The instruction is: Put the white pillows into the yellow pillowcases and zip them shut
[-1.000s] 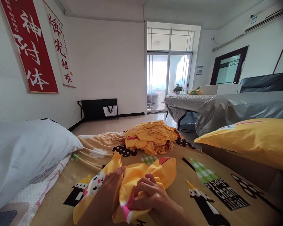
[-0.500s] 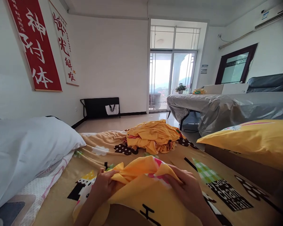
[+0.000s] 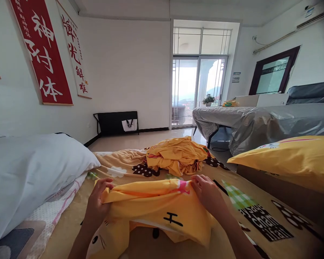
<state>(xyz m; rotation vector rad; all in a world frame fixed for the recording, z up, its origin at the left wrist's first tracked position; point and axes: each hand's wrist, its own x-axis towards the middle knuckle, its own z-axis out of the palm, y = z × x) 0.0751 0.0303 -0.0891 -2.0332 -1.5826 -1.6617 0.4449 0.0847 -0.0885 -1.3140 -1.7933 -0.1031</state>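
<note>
A yellow pillowcase [image 3: 156, 208] with a cartoon print is stretched out just above the patterned bed cover [image 3: 259, 216]. My left hand [image 3: 98, 201] is closed on its left corner. My right hand [image 3: 206, 192] is closed on its right corner, near a pink patch. The cloth hangs down between both hands toward me. A crumpled heap of yellow cloth [image 3: 176, 155] lies farther up the bed, beyond my hands.
A white pillow [image 3: 29, 176] lies at the left. A yellow pillow [image 3: 288, 158] rests at the right edge of the bed. Beyond stand a table under a grey cover [image 3: 248, 120], a black folding rack [image 3: 116, 122] by the wall and a glass balcony door [image 3: 197, 90].
My hands have moved apart and up the bed, spreading the bunched pillowcase out wide between them. The camera view has shifted slightly to the left.
</note>
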